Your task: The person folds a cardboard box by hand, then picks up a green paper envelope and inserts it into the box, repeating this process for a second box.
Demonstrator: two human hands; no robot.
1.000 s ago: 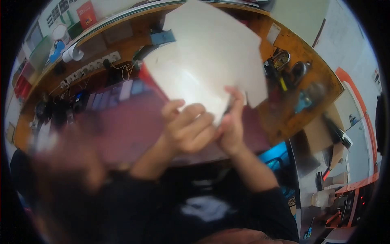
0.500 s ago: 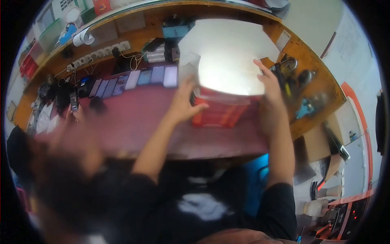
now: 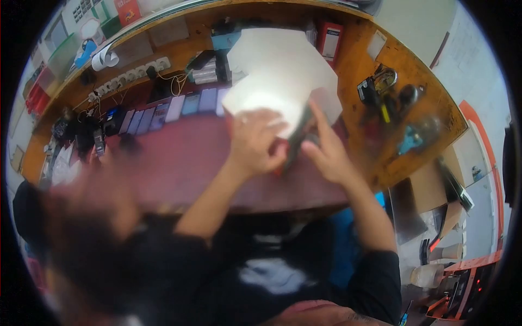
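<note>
A carton with broad white flaps (image 3: 277, 60) stands on the table, its red side mostly hidden now. My left hand (image 3: 255, 138) has its fingers over the carton's near edge and its thumb below, gripping it. A dark, flat, phone-sized slab (image 3: 299, 133) stands tilted at the carton's near right corner. My right hand (image 3: 329, 149) holds this slab between thumb and fingers; motion blur hides what exactly it is.
A row of phones (image 3: 174, 107) lies along the back of the red tabletop (image 3: 185, 157). Behind it runs a power strip (image 3: 130, 76). At right are a padlock (image 3: 386, 79) and tools. Another person's hand (image 3: 100, 157) holds a phone at left.
Both hands and the carton have shifted left. My right hand has left the carton's right flap and now holds a dark slab. My left hand has moved onto the near edge.
</note>
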